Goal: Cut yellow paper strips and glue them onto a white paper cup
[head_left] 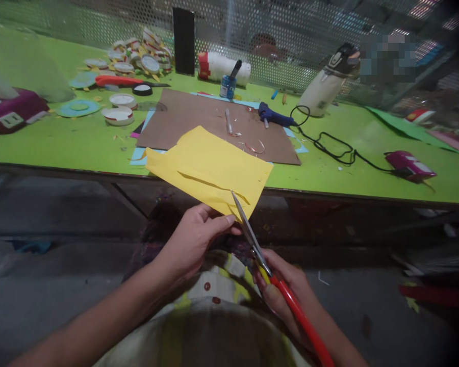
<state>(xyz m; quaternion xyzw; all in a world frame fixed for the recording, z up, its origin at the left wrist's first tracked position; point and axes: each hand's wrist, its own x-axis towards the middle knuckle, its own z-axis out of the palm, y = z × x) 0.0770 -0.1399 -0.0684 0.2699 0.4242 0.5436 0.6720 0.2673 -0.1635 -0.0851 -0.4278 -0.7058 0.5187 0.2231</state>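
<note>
My left hand [195,237] pinches the near edge of a yellow paper sheet [210,168], holding it up in front of the green table [348,153]. In my right hand [286,295] are red-handled scissors [260,260], fingers closed round the handles. The blades point up and away into the sheet's near edge, where a cut runs leftward across the paper.
A brown cardboard sheet [210,120] lies on the table with a pen [228,121] and a blue glue gun [273,116] whose black cable [332,148] trails right. Tape rolls and paper discs [133,58] are piled at the back left. A white bottle [327,84] stands beside a mesh wall.
</note>
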